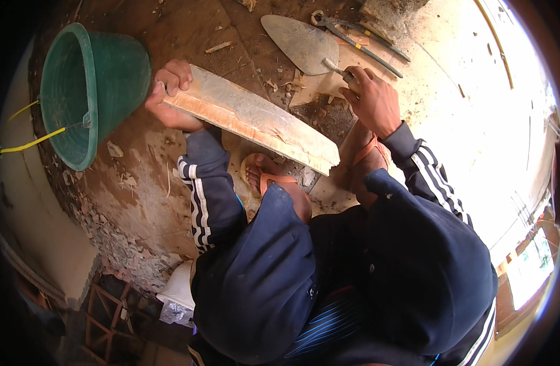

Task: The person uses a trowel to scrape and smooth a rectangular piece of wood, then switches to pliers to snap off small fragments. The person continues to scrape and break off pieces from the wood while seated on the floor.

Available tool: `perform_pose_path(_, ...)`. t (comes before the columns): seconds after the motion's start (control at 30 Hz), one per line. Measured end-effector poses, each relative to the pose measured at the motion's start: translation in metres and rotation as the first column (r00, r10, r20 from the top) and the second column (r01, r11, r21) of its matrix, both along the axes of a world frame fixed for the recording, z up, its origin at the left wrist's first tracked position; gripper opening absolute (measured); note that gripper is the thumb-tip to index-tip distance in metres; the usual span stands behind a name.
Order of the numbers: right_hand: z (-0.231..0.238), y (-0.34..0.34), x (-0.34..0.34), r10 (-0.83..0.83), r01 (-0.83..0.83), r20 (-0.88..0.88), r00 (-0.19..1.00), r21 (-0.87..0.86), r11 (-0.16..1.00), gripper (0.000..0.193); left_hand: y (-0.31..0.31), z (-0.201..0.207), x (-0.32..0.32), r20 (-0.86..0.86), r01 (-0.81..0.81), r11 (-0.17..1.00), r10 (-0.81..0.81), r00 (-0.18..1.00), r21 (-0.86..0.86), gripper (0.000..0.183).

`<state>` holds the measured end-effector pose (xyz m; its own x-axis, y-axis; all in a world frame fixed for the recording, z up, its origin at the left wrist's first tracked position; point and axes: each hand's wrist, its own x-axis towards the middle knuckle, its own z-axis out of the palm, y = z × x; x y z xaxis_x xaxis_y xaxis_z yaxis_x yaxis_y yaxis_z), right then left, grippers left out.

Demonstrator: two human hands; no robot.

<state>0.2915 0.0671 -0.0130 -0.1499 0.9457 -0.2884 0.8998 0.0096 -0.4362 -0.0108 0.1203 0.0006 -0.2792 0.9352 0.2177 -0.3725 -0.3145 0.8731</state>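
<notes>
My left hand (172, 96) is closed around the far left end of a short wooden board (252, 116). The board slants down to the right above my feet, with a grey, dusty face and a rough, splintered edge. At the upper right, my right hand (374, 100) has its fingers curled round the handle of a pointed masonry trowel (300, 46). Its dusty blade points away to the upper left, low over the ground. Just beyond it lie long-handled pincers (362, 44) with dark handles and yellow bands.
A green bucket (118, 79) with a yellow handle lies tipped at the left. A rough block (391, 18) sits at the top. Loose rubble (332, 119) is near my right foot, and broken mortar (124, 244) lines the lower left. My sandalled feet (267, 174) are under the board.
</notes>
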Motion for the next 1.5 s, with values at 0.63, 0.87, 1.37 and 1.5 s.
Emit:
perform_pose_path(0.63,0.047,-0.026,-0.057,-0.095,-0.096,-0.796,0.598,-0.188,0.977,0.007,-0.014,0.015,0.025,-0.019,-0.072,0.994,0.074,0.997,0.087,0.029)
perform_pose_path(0.87,0.036,-0.017,-0.044,-0.519,0.139,-0.722,0.457,-0.519,0.844,0.020,-0.020,0.024,0.013,0.101,-0.022,0.993,0.010,0.995,0.117,0.028)
perform_pose_path(1.37,0.059,-0.015,-0.040,-0.275,-0.162,-0.743,0.610,-0.457,0.875,0.082,-0.022,0.026,0.041,0.105,-0.229,0.959,0.248,0.963,-0.164,0.050)
perform_pose_path(1.5,0.050,-0.009,-0.039,-0.340,-0.170,-0.770,0.540,-0.496,0.852,0.074,-0.039,0.029,0.054,-0.210,-0.050,0.984,0.013,0.978,-0.173,0.060)
